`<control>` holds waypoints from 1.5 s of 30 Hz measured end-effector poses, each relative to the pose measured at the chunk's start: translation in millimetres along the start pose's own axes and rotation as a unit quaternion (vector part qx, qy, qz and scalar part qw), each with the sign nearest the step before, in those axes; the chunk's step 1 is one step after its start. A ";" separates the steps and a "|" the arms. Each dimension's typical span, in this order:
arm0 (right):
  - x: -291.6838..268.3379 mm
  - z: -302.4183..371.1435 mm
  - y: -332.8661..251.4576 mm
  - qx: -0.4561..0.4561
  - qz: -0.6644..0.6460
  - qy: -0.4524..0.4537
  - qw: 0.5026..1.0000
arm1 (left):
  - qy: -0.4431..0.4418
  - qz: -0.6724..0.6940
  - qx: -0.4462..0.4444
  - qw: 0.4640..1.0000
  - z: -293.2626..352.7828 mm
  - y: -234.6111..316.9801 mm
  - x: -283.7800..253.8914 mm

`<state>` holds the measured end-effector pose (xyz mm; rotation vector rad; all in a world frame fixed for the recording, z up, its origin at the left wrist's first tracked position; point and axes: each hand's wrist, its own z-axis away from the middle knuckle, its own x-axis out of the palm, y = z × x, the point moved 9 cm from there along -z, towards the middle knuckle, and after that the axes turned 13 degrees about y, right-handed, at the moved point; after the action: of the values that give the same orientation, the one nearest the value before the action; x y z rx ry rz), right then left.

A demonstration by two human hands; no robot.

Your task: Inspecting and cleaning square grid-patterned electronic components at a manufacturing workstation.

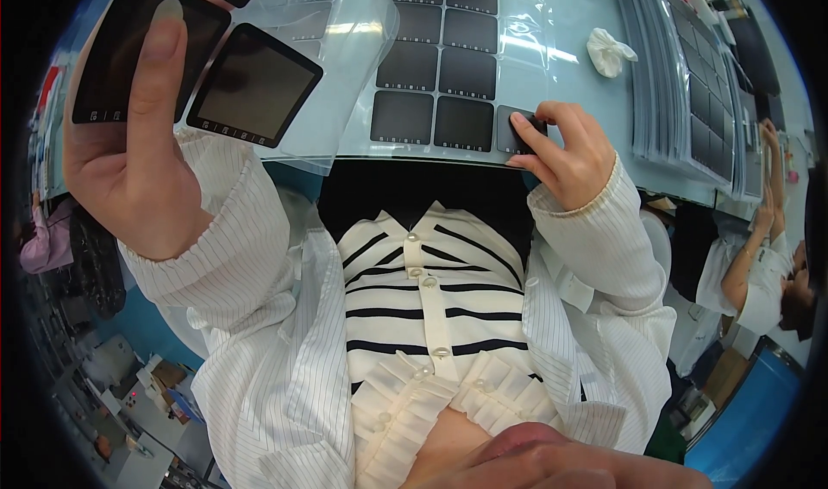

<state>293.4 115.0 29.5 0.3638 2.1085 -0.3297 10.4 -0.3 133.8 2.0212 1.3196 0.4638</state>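
My left hand (142, 144) is raised at the left, closed on a clear plastic sheet (354, 23) with dark square glass panels on it. Its thumb presses on one black-bordered panel (108, 58), and another such panel (254, 84) sits beside it. Small pale marks run along one edge of each panel. On the table, more dark panels (466, 122) lie in rows on clear plastic. My right hand (569, 148) pinches a panel (511, 131) at the near right end of these rows, fingers over its right side.
A crumpled white cloth or tissue (607, 53) lies beyond my right hand. Farther right stands a tall stack of clear plastic trays (655, 84) holding dark panels. The glossy table's front edge (414, 158) runs just before my body. Another person (755, 273) is at the far right.
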 end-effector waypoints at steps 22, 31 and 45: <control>-78.9 -52.8 -46.3 0.085 -0.226 0.207 0.948 | 0.020 0.298 -0.166 0.940 32.4 11.6 48.7; -60.0 -86.0 -61.7 0.045 -0.176 0.297 0.938 | -0.046 0.308 -0.228 0.923 55.0 33.2 69.7; -42.9 -75.4 -34.9 0.127 -0.593 0.194 0.771 | -0.181 0.298 -0.160 0.923 44.8 45.3 78.9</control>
<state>244.4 105.3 108.5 -0.9194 2.4451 -1.3691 101.6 43.8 128.6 2.0694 0.3598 0.5016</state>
